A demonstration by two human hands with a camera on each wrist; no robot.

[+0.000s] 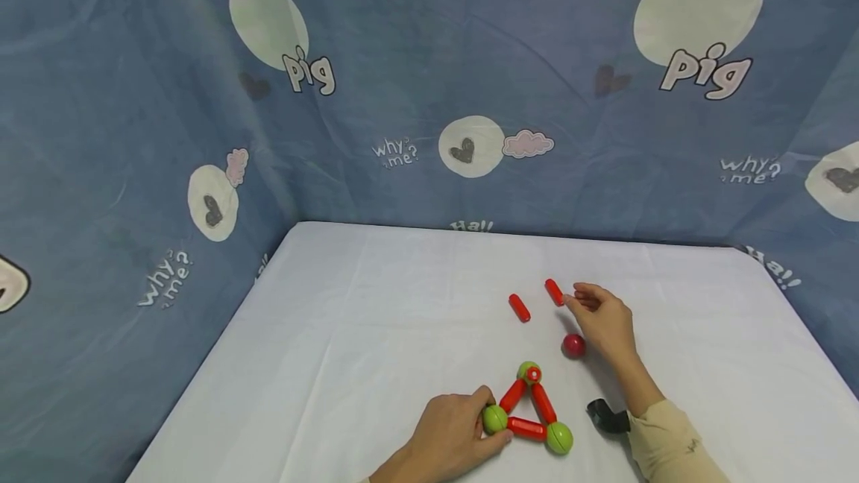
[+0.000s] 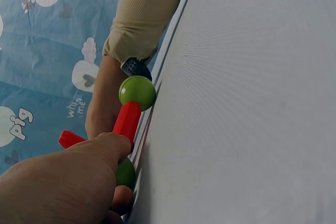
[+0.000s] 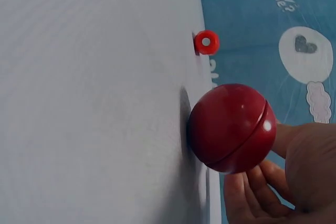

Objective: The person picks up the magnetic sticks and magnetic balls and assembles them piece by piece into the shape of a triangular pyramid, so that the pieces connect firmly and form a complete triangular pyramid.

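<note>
Left hand (image 1: 451, 434) resting at near edge of white bench (image 1: 376, 297), thumb and fingers pinched round green ball (image 1: 494, 419) at left corner of flat triangle (image 1: 530, 412) of red rods and green balls. Second green ball (image 1: 560, 437) at right corner, third (image 1: 529, 373) at apex with a red rod end showing on top. Left wrist view confirms grip on the corner ball, bottom rod (image 2: 127, 121) running away to the far ball (image 2: 137, 92). Right hand (image 1: 604, 319) reaching to far side, fingertips at end of a loose red rod (image 1: 554, 292); contact likely, firm hold cannot be told from these views. Second loose red rod (image 1: 519, 307) just beside, apart from the first. Dark red ball (image 1: 573, 346) lying free under the right palm, between hand and triangle; right wrist view shows it close against loosely curled fingers (image 3: 262, 182), not gripped. Risks: ball liable to roll if brushed by palm or wrist; loose rods liable to snap together if magnetic, spoiling a clean pick; triangle joints liable to part if left hand twists the corner ball.
</note>
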